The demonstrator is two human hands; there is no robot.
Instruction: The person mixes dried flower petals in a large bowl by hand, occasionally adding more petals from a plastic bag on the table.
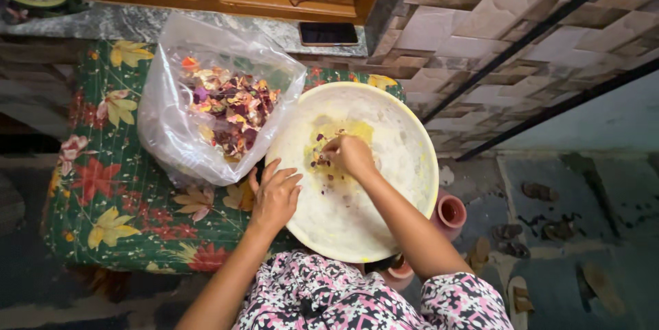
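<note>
On the floral-covered bed, the left hand (275, 196) lies open-fingered against the round cream tray (412, 186) to steady it, while the right hand (350, 155) pinches dried petals (320, 158) at its centre.

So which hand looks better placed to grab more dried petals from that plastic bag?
Probably the left hand. It rests open on the basin's rim, right beside the mouth of the plastic bag of petals. The right hand is busy in the basin's middle, fingers closed on yellowish powder and petals.
</note>
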